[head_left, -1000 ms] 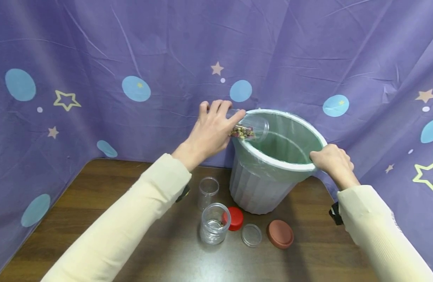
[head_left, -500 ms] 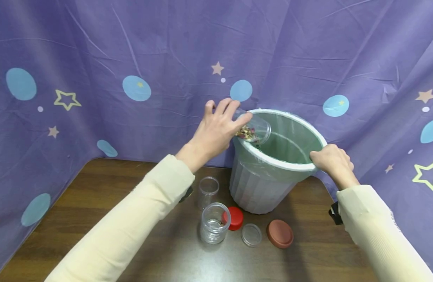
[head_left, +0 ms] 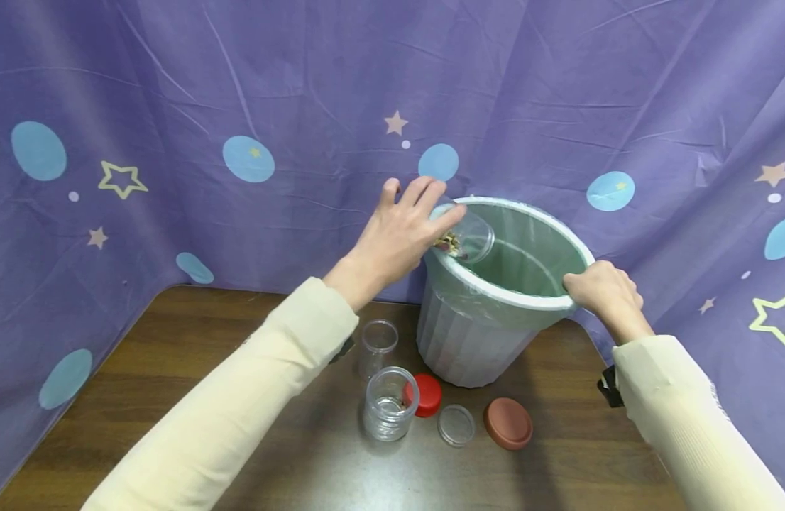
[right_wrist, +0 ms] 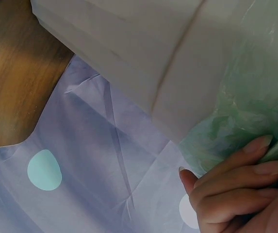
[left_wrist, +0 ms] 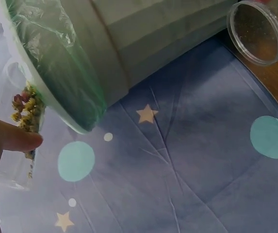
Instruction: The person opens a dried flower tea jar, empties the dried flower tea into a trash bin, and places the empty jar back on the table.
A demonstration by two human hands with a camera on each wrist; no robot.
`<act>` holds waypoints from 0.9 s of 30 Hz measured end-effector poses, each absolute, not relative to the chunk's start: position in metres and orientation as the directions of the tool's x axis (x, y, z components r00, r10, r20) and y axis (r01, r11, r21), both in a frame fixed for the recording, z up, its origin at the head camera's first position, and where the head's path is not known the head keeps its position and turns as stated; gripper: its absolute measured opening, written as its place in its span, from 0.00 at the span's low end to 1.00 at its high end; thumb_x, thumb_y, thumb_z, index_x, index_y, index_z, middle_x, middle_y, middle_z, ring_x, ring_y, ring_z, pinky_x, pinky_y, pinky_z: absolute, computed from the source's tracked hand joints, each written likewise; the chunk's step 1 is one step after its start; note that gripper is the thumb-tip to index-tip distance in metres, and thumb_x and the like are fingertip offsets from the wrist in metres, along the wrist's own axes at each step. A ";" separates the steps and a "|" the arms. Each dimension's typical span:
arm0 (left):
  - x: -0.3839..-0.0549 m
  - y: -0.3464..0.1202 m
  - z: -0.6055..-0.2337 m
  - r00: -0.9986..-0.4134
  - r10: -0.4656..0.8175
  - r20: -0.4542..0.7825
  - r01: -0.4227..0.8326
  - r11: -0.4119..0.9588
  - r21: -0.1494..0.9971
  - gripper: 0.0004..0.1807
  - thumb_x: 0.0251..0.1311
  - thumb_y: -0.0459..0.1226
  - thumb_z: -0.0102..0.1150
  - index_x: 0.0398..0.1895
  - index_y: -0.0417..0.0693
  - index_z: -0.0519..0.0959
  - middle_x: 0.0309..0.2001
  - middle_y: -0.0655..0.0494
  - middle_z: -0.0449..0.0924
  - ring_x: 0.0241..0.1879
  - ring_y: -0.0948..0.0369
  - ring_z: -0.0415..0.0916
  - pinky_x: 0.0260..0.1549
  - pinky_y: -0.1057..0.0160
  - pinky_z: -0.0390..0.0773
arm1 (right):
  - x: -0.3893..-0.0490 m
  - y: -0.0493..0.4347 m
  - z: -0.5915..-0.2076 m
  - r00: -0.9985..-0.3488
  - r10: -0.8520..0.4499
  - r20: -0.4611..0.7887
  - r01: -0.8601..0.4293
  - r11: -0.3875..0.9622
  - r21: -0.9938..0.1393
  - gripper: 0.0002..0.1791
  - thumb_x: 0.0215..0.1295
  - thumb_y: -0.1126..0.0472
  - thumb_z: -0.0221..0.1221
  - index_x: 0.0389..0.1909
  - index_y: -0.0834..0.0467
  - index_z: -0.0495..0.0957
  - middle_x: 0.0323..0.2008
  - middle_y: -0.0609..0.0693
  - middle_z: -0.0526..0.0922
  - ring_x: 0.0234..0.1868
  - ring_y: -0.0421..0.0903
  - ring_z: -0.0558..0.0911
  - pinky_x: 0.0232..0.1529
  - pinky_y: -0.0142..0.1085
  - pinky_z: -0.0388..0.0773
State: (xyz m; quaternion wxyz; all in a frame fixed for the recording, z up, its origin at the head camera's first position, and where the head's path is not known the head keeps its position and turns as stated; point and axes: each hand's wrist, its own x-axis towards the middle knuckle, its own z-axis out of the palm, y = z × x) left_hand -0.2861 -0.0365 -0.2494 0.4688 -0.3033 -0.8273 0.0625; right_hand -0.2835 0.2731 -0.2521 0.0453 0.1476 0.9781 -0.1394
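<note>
My left hand (head_left: 405,231) grips a clear plastic jar (head_left: 475,234), tipped with its mouth over the left rim of a trash can (head_left: 469,341). Dried flower buds (left_wrist: 28,109), yellow and dark red, lie along the jar's lower side in the left wrist view. A green-tinted plastic liner (right_wrist: 240,111) covers the can's inside and folds over its rim. My right hand (head_left: 603,291) holds the can's right rim, fingers curled over the liner's edge. The can leans to the right on the wooden table.
Two uncovered clear jars, one (head_left: 378,348) behind the other (head_left: 390,404), stand left of the can. Before the can lie a red lid (head_left: 424,395), a clear lid (head_left: 456,426) and a brownish-red lid (head_left: 509,424). A purple patterned curtain (head_left: 316,92) hangs behind the table (head_left: 290,454).
My left hand has moved right with the jar, bringing its mouth further over the can. Fewer dried buds show in the jar. My right hand stays on the rim.
</note>
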 end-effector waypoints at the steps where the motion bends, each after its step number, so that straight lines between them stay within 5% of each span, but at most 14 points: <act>1: -0.287 -0.036 -0.250 -0.369 0.563 0.739 0.438 0.807 -0.396 0.25 0.54 0.31 0.63 0.55 0.61 0.74 0.54 0.51 0.73 0.57 0.53 0.69 0.50 0.49 0.59 | -0.284 0.273 -0.252 -0.952 0.277 -0.130 0.302 0.917 -0.259 0.22 0.58 0.51 0.45 0.38 0.66 0.73 0.50 0.72 0.72 0.50 0.69 0.72 0.45 0.59 0.72; 7: -0.287 -0.033 -0.252 -0.351 0.567 0.745 0.419 0.807 -0.417 0.23 0.54 0.44 0.66 0.54 0.60 0.73 0.54 0.52 0.73 0.57 0.53 0.68 0.50 0.49 0.58 | -0.284 0.273 -0.252 -0.952 0.276 -0.128 0.301 0.918 -0.260 0.21 0.58 0.51 0.45 0.37 0.65 0.73 0.50 0.72 0.72 0.50 0.69 0.72 0.45 0.58 0.72; 17: -0.284 -0.036 -0.251 -0.451 0.558 0.697 0.449 0.817 -0.363 0.34 0.50 0.32 0.63 0.65 0.60 0.72 0.57 0.48 0.73 0.58 0.51 0.69 0.51 0.48 0.58 | -0.284 0.273 -0.252 -0.949 0.286 -0.136 0.312 0.915 -0.254 0.23 0.59 0.50 0.44 0.40 0.67 0.72 0.50 0.72 0.72 0.50 0.69 0.72 0.44 0.58 0.72; 27: -0.287 -0.033 -0.259 -0.339 0.564 0.753 0.403 0.810 -0.426 0.27 0.56 0.29 0.57 0.58 0.63 0.73 0.56 0.51 0.73 0.58 0.53 0.68 0.50 0.48 0.59 | -0.283 0.273 -0.252 -0.950 0.283 -0.131 0.308 0.915 -0.259 0.22 0.59 0.51 0.45 0.39 0.66 0.72 0.51 0.73 0.72 0.53 0.71 0.72 0.45 0.59 0.72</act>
